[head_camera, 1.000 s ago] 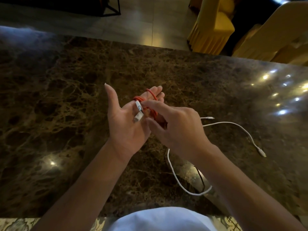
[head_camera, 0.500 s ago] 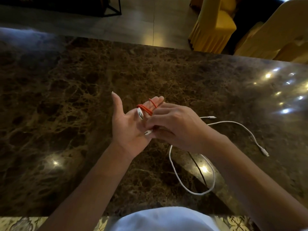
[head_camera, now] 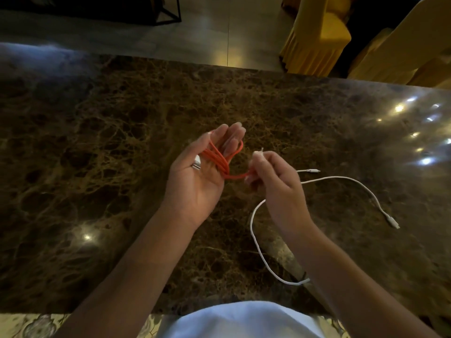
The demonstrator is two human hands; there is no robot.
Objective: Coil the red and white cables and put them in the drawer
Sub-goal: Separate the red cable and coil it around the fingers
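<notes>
The red cable (head_camera: 219, 161) is looped several times around the fingers of my left hand (head_camera: 199, 176), which is palm up above the table; one silver-white plug lies under the thumb. My right hand (head_camera: 273, 181) pinches the cable's other end, with its white plug tip sticking up, a short way to the right of the coil. The white cable (head_camera: 256, 240) lies loose on the marble tabletop (head_camera: 97, 167) in an open curve, from behind my right forearm out to a plug at the right. No drawer is in view.
Yellow-covered chairs (head_camera: 322, 35) stand past the table's far edge at the upper right. A black metal frame (head_camera: 168, 15) stands on the floor at the upper left. Ceiling lights glare off the tabletop at the right.
My right hand has pulled away to the right from my left palm, drawing the red cable's free end out taut. My left fingers have spread slightly with the coil on them.
</notes>
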